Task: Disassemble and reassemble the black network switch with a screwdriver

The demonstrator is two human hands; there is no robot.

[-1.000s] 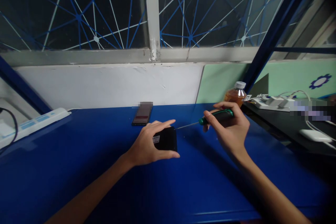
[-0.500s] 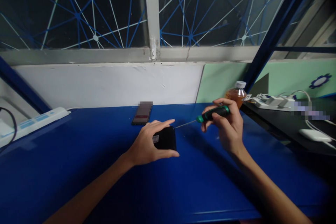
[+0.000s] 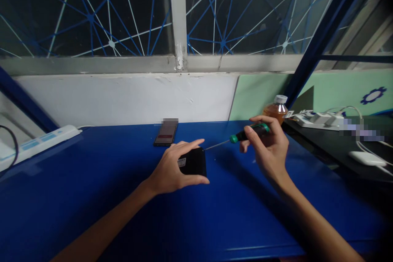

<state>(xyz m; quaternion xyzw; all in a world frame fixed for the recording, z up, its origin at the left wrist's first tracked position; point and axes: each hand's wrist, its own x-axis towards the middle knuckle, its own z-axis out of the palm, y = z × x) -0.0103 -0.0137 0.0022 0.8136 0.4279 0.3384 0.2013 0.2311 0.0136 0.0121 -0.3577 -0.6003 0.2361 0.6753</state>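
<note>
A small black box-like device with a pale label rests on the blue table. My left hand is closed around it, thumb along the near side and fingers along the far side, hiding its left part. A screwdriver with a green and black handle is in my right hand, to the right of the device. Its thin shaft slants down to the left, and the tip meets the far right corner of the device. Whether it sits in a screw is too small to tell.
Behind my left hand lies a phone. A white power strip is at the left. On the right stand a bottle of amber drink and another power strip, with a white charger on a black surface.
My right thumb and fingers have shifted around the screwdriver handle. The screwdriver tip stays at the same corner, and my left hand and the device have hardly moved.
</note>
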